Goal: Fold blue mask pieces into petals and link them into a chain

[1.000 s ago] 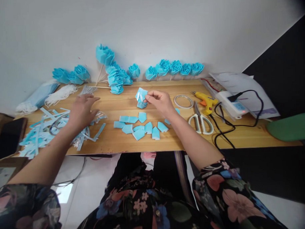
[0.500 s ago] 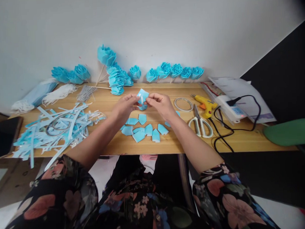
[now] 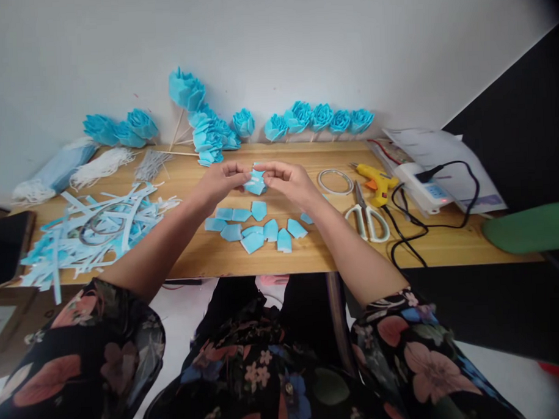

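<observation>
Between my two hands, above the middle of the table, is a small light-blue fabric petal (image 3: 255, 184) with a whitish streak on its face. My left hand (image 3: 226, 178) pinches its left side between thumb and fingers. On the opposite side my right hand (image 3: 285, 180) grips it, the index finger curled over the top edge. More blue cut petals (image 3: 253, 240) lie spread on the wood just below my hands. Behind them, blue fabric flowers (image 3: 207, 138) on thin sticks lean along the wall. The far side of the held petal is hidden by my fingers.
Blue and white strips (image 3: 106, 228) heap at the left, near a dark phone (image 3: 8, 249). To the right lie a wire ring (image 3: 335, 182), white-handled scissors (image 3: 366, 222), a yellow glue gun (image 3: 374, 182) and a power strip (image 3: 423, 189) with black cables. Masks (image 3: 55, 168) sit at the back left.
The petal between my hands has tilted down and folded, and my right fingers have moved over its top. The camera view has shifted slightly. My left forearm sits farther left.
</observation>
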`<state>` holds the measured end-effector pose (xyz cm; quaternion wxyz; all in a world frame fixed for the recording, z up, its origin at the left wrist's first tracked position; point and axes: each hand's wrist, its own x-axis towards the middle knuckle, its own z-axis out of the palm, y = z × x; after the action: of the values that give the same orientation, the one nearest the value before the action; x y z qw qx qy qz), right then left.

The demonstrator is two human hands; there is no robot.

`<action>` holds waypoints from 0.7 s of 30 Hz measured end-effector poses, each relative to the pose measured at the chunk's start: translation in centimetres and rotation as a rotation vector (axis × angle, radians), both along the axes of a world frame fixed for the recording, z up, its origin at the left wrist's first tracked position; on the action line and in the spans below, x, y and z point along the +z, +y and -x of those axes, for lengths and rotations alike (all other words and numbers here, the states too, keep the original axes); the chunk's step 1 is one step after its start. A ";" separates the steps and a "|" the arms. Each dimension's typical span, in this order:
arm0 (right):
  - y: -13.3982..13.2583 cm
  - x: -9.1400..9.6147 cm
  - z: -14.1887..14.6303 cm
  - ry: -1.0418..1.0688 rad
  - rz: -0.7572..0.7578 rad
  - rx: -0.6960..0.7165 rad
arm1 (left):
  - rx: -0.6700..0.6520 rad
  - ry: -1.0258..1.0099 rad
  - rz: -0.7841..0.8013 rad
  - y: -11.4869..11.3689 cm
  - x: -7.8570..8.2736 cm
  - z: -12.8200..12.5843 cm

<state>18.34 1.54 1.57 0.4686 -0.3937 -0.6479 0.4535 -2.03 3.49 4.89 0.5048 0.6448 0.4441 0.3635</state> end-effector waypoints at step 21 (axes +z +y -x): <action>0.4 0.2 0.0 0.010 0.038 -0.074 | 0.052 0.124 -0.242 1.0 0.3 -1.7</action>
<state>18.38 1.91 1.77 0.4808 -0.4240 -0.6217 0.4500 -0.30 4.50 5.16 0.3854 0.7105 0.4438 0.3868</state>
